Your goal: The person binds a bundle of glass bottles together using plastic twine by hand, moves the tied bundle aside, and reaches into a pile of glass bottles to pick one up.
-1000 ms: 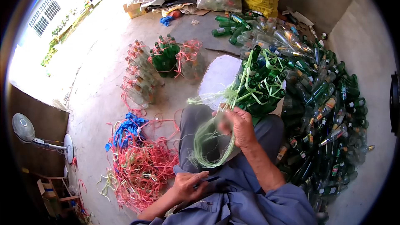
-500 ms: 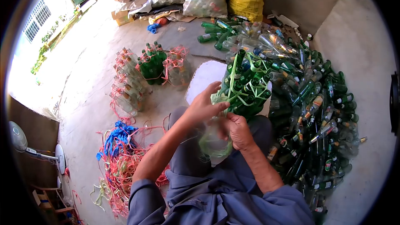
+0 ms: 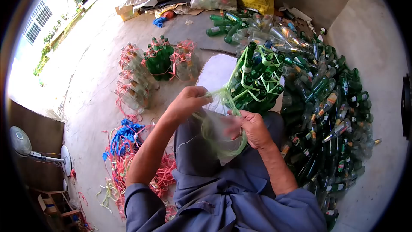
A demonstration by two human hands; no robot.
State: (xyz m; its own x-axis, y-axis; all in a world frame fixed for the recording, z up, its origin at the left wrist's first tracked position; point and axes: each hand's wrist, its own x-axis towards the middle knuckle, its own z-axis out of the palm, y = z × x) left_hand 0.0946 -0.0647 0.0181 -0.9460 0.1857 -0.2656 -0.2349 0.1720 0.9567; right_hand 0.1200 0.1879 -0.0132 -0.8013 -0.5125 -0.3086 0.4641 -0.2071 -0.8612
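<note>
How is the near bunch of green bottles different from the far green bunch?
The near bunch has light green string, but the far bunch has pink string. The near bunch shows more bottle necks than the far bunch. The left hand and right hand hold string that runs to the near bunch, while no hand touches the far bunch. Both are green bottles with their necks up.

Left grip (image 3: 191,101) now pinches the green strands (image 3: 222,96).
</note>
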